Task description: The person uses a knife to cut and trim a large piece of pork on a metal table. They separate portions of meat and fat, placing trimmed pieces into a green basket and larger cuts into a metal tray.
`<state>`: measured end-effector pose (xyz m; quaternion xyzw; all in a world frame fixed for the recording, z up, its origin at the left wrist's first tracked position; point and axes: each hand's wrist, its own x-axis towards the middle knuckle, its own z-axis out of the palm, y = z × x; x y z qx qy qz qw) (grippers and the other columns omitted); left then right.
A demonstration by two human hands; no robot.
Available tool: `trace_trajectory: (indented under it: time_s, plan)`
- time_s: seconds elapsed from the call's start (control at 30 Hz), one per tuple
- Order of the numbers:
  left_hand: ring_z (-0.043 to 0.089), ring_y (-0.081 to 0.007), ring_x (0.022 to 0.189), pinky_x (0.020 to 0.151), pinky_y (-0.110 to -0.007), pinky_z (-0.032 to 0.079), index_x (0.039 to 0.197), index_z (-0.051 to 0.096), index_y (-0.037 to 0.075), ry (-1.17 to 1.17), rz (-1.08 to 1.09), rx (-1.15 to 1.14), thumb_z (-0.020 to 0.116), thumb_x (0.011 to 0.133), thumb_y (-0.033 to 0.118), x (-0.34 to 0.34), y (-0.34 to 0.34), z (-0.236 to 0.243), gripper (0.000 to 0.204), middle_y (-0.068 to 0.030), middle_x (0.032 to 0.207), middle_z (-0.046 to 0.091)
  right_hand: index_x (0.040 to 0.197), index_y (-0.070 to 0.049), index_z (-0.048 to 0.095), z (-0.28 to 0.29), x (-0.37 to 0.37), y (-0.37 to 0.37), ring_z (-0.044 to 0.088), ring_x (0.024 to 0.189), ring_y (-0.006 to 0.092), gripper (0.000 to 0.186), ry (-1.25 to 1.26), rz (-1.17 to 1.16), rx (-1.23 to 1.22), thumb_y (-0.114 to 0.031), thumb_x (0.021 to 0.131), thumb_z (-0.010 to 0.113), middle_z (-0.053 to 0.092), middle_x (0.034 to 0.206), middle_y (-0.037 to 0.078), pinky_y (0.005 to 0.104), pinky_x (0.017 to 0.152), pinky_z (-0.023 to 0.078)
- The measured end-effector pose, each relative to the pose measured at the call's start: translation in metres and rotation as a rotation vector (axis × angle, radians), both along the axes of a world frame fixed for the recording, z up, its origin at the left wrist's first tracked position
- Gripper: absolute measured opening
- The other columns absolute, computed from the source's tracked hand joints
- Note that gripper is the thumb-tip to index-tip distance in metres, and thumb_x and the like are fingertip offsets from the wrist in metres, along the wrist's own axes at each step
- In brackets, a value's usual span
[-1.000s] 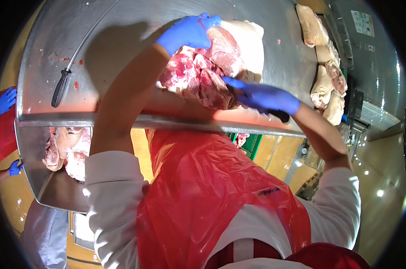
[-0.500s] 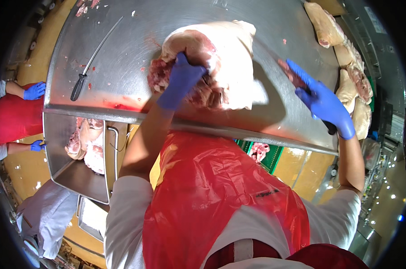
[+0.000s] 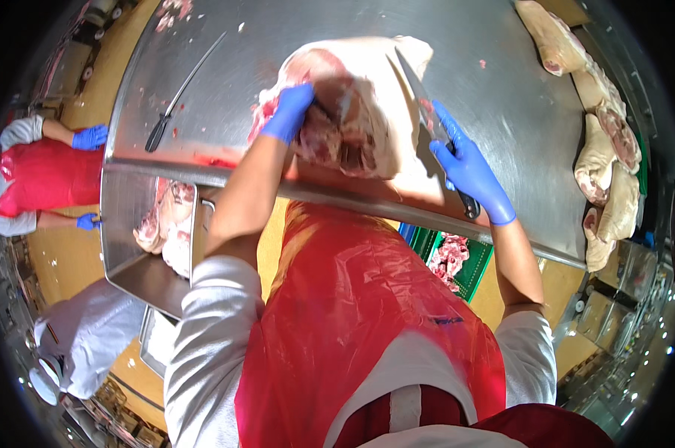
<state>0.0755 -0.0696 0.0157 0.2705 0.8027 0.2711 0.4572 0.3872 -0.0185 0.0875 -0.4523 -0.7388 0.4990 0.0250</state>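
A large cut of pork (image 3: 378, 104) with pale skin and a red, cut face lies on the steel table near its front edge. My left hand (image 3: 290, 112), in a blue glove, is closed on the meat at its left side; the fingertips are partly hidden. In my right hand (image 3: 477, 175), gloved in blue too, is a knife (image 3: 413, 81), held by its dark handle. Its blade points up and left, over or beside the skin at the pork's right side; I cannot tell whether it touches.
A sharpening steel (image 3: 175, 103) lies on the table (image 3: 248, 67) at the left. Several pork pieces (image 3: 595, 153) line the right edge. Below the table are a steel cart (image 3: 125, 246) with meat and a green crate (image 3: 479, 278) with scraps. A co-worker in a red apron (image 3: 61, 173) stands left.
My right hand has brought the knife leftward from beyond the meat to its right side. My left hand still grips the pork, whose cut face now shows more. The whole view has shifted.
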Motion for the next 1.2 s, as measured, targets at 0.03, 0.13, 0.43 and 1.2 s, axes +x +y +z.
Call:
trace_trajectory:
  time_s: [0.03, 0.13, 0.43, 1.2]
  plan:
    - [0.063, -0.0288, 0.117, 0.093, -0.042, 0.050, 0.124, 0.066, 0.002, 0.110, -0.061, 0.204, 0.050, 0.091, 0.010, -0.025, -0.009, -0.047, 0.037, -0.0221, 0.125, 0.065, 0.162, -0.020, 0.029, 0.007, -0.017, 0.001, 0.056, 0.057, 0.0132, 0.067, 0.008, 0.024, 0.003, -0.014, 0.099, 0.054, 0.060, 0.069, 0.007, 0.0321, 0.060, 0.051]
    - [0.067, -0.0305, 0.103, 0.089, -0.040, 0.052, 0.121, 0.066, 0.000, 0.554, -0.004, 0.676, 0.052, 0.089, 0.008, -0.048, -0.019, -0.121, 0.035, -0.0194, 0.111, 0.070, 0.161, -0.020, 0.030, 0.017, -0.044, -0.004, 0.056, 0.058, 0.0153, 0.067, 0.031, 0.043, 0.063, -0.015, 0.099, 0.055, 0.057, 0.066, 0.008, 0.0351, 0.061, 0.050]
    - [0.069, -0.0150, 0.082, 0.076, -0.032, 0.056, 0.104, 0.072, 0.000, -0.048, 0.013, 0.490, 0.071, 0.091, 0.024, -0.102, -0.048, -0.094, 0.027, -0.0082, 0.090, 0.073, 0.160, -0.021, 0.033, 0.018, -0.104, -0.035, 0.057, 0.056, 0.0218, 0.063, -0.057, 0.335, 0.041, -0.015, 0.100, 0.051, 0.060, 0.069, 0.013, 0.0373, 0.062, 0.050]
    - [0.058, -0.0158, 0.062, 0.061, -0.033, 0.049, 0.080, 0.068, 0.000, 0.026, 0.020, 1.103, 0.069, 0.085, 0.003, -0.087, -0.054, -0.125, 0.005, -0.0068, 0.067, 0.061, 0.164, -0.014, 0.013, -0.045, -0.176, -0.023, 0.064, 0.110, 0.0405, 0.076, -0.396, 0.652, 0.122, -0.007, 0.097, 0.048, 0.062, 0.127, 0.028, 0.0435, 0.094, 0.053]
